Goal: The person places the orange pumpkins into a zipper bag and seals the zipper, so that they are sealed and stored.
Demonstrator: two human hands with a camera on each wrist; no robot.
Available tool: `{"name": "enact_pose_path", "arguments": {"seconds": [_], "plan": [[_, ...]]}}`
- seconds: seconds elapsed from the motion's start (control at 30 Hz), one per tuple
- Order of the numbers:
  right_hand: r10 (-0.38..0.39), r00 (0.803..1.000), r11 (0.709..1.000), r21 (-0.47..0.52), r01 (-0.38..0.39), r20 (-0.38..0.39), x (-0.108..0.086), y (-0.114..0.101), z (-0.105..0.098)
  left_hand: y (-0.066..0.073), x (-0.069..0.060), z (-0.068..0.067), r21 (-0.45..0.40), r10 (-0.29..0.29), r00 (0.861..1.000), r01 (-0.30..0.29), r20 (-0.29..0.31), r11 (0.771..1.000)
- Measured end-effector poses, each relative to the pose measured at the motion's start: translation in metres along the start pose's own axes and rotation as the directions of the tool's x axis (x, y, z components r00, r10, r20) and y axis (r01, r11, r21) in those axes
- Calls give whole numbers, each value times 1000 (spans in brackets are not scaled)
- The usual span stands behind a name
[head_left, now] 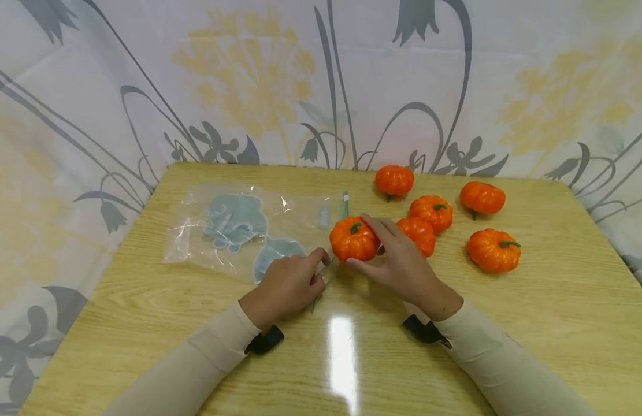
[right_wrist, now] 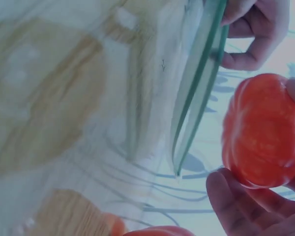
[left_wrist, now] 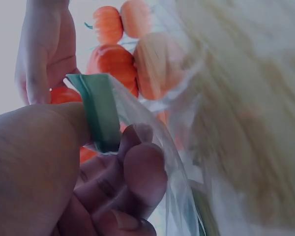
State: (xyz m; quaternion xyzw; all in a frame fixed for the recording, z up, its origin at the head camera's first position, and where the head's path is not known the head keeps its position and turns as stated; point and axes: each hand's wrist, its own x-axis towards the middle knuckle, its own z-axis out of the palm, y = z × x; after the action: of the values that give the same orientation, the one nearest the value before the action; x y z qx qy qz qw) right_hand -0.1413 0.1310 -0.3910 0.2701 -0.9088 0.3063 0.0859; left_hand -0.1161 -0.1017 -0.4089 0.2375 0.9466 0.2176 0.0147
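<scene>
My left hand [head_left: 286, 289] pinches the edge of a clear plastic bag [head_left: 188, 240] with pale blue-green printing. In the left wrist view, the bag's green closure strip [left_wrist: 101, 115] lies between the thumb and curled fingers. The right wrist view shows the strip's two green edges [right_wrist: 199, 83] parted along part of their length. My right hand [head_left: 404, 268] grips a small orange pumpkin [head_left: 354, 239] with a green stem, thumb on the near side and fingers on the far side. That pumpkin [right_wrist: 263, 130] is beside the bag's mouth, outside the bag.
Several other orange pumpkins are on the wooden table [head_left: 144, 346]: one [head_left: 394, 180] near the back edge, two [head_left: 431, 214] touching just beyond my right hand, and two farther right [head_left: 493, 251]. A floral cloth [head_left: 310, 75] hangs behind the table.
</scene>
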Motion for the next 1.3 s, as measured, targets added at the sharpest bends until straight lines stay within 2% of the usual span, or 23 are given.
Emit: {"name": "enact_pose_path", "arguments": {"seconds": [0.17, 0.33, 0.57, 0.83, 1.03, 1.17, 1.3], "plan": [[-8, 999, 1000, -8, 8, -42, -4, 0, 2, 3, -1, 3, -6, 4, 1000, -4, -8, 1000], [-19, 998, 1000, 6, 19, -62, -3, 0, 3, 7, 0, 1, -30, -31, 999, 30, -40, 999], [-16, 999, 998, 56, 18, -28, 0, -1, 4, 9, 1, -3, -65, -47, 997, 43, -61, 997], [-18, 999, 998, 67, 20, -40, 1, 2, 2, 11, 5, -5, -115, -68, 991, 55, -112, 992], [2, 999, 998, 56, 0, -34, -2, 4, 4, 10, 5, -4, -137, -98, 989, 84, -106, 987], [-9, 999, 998, 54, 11, -40, 0, 3, 4, 10, 5, -4, -131, -89, 985, 70, -148, 989], [6, 1000, 998, 58, -5, -10, 2, 3, 5, 10, 3, -5, -116, -85, 978, 63, -192, 991]]}}
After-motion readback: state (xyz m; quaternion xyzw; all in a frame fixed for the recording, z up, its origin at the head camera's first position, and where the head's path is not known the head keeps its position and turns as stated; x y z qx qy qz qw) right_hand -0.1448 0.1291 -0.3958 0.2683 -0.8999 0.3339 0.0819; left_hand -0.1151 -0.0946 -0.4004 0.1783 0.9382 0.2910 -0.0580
